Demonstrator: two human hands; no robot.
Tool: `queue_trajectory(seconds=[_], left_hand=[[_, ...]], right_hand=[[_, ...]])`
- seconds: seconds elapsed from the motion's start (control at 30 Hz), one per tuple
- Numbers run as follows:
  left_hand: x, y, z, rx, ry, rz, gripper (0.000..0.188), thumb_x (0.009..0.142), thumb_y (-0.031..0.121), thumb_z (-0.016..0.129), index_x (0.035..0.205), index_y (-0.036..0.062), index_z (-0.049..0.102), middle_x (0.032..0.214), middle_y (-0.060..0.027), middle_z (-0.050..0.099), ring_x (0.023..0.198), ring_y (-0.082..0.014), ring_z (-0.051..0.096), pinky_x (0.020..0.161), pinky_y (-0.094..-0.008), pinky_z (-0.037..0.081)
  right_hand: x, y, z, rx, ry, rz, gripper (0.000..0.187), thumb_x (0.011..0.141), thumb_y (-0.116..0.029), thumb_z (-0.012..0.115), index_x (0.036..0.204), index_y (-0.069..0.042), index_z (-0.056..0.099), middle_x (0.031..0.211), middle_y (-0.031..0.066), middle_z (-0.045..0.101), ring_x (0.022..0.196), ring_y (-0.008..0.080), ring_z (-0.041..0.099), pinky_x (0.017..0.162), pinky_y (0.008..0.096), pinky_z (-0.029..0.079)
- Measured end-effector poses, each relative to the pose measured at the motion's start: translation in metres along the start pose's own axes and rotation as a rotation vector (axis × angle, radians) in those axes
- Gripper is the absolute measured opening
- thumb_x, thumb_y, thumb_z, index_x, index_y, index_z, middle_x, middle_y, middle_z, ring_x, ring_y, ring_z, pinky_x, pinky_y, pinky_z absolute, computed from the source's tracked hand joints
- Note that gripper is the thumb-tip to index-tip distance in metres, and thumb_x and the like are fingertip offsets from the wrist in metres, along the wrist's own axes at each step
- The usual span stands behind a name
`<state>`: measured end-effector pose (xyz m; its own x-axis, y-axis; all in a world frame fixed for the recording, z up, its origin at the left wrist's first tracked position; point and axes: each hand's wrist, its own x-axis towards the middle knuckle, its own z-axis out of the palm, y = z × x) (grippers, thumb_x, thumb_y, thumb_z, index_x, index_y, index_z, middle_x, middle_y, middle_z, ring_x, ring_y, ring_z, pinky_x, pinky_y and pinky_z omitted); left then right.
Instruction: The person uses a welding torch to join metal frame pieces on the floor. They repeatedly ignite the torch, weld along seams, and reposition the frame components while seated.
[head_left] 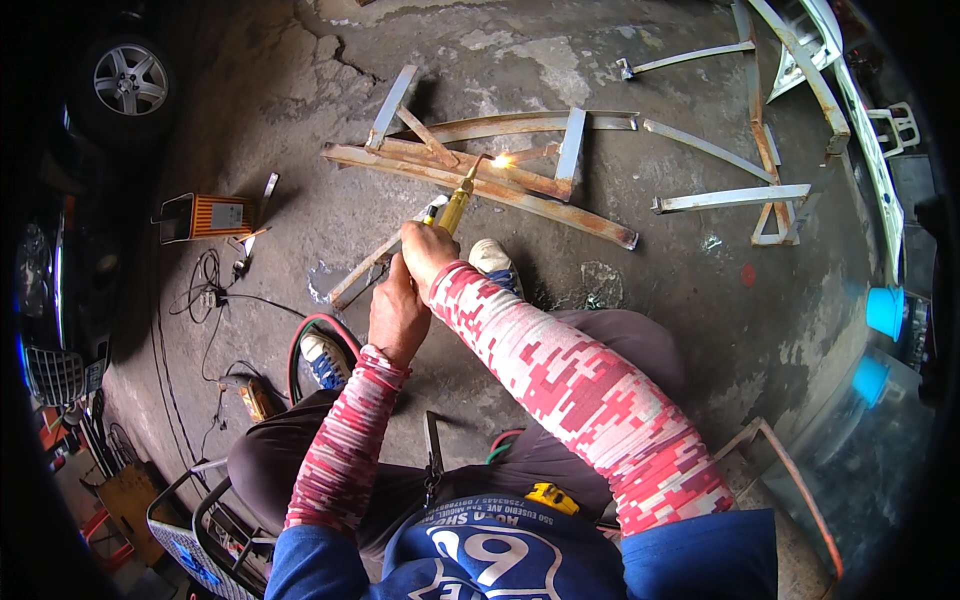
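A brass gas torch (456,207) points away from me, a bright flame at the end of its thin bent tip. Around its body my right hand (428,252) is closed. Just behind and below, my left hand (398,312) is wrapped round the torch's rear end, its fingers partly hidden. The flame meets a rusty welded steel frame (495,188) lying on the floor, at a short bar between its long rails. Two grey flat uprights (572,150) stand up from this frame. A loose metal bar (375,262) lies left of the torch, partly hidden by my hands.
More rusty steel bars (730,198) lie at the right. An orange-striped box (208,217), black cables (207,298) and a red hose (325,322) are at the left. A car wheel (130,80) is far left. Blue tubs (885,312) stand far right.
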<state>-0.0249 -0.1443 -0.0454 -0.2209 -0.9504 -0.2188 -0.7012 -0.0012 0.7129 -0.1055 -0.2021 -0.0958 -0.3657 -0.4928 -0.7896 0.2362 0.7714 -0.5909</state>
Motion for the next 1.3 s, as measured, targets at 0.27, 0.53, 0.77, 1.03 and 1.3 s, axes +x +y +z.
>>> queue_trajectory(seconds=[0.27, 0.53, 0.77, 1.03, 1.3], left_hand=[[0.000, -0.001, 0.001, 0.009, -0.003, -0.020, 0.032, 0.097, 0.027, 0.065, 0.113, 0.0015, 0.055, 0.091, -0.0338, 0.069, 0.091, -0.0535, 0.067, 0.074, -0.0567, 0.053], [0.000, -0.002, 0.002, 0.003, 0.007, -0.011, 0.031, 0.097, 0.027, 0.065, 0.114, 0.0022, 0.056, 0.091, -0.0337, 0.069, 0.091, -0.0534, 0.067, 0.073, -0.0566, 0.053], [0.001, -0.005, 0.003, -0.007, 0.001, -0.009, 0.032, 0.097, 0.027, 0.065, 0.115, 0.0022, 0.056, 0.091, -0.0335, 0.069, 0.091, -0.0533, 0.067, 0.074, -0.0565, 0.054], [0.000, -0.005, 0.002, 0.001, 0.001, -0.014, 0.034, 0.097, 0.028, 0.065, 0.117, 0.0021, 0.056, 0.093, -0.0332, 0.069, 0.093, -0.0525, 0.068, 0.075, -0.0554, 0.054], [0.001, -0.005, 0.002, 0.012, -0.006, -0.017, 0.034, 0.098, 0.029, 0.065, 0.117, 0.0025, 0.056, 0.093, -0.0331, 0.070, 0.093, -0.0525, 0.068, 0.076, -0.0554, 0.054]], right_hand=[[0.009, 0.004, -0.011, -0.334, -0.191, -0.270, 0.047, 0.094, -0.035, 0.049, 0.105, 0.007, 0.068, 0.108, 0.0261, 0.069, 0.099, 0.0382, 0.067, 0.088, 0.0455, 0.051], [0.001, 0.005, -0.006, -0.095, -0.130, -0.132, 0.048, 0.094, -0.035, 0.048, 0.107, 0.007, 0.067, 0.108, 0.0260, 0.070, 0.101, 0.0378, 0.067, 0.088, 0.0462, 0.051], [0.007, 0.005, -0.006, -0.208, -0.166, -0.189, 0.047, 0.095, -0.034, 0.047, 0.106, 0.007, 0.067, 0.109, 0.0268, 0.070, 0.100, 0.0383, 0.067, 0.088, 0.0462, 0.051], [-0.002, -0.002, -0.012, -0.348, -0.184, -0.252, 0.047, 0.096, -0.033, 0.042, 0.103, 0.006, 0.068, 0.109, 0.0285, 0.070, 0.104, 0.0409, 0.066, 0.090, 0.0474, 0.050], [0.003, 0.005, -0.002, -0.149, -0.090, -0.108, 0.048, 0.096, -0.033, 0.040, 0.103, 0.006, 0.067, 0.111, 0.0290, 0.070, 0.108, 0.0423, 0.066, 0.094, 0.0474, 0.049]])
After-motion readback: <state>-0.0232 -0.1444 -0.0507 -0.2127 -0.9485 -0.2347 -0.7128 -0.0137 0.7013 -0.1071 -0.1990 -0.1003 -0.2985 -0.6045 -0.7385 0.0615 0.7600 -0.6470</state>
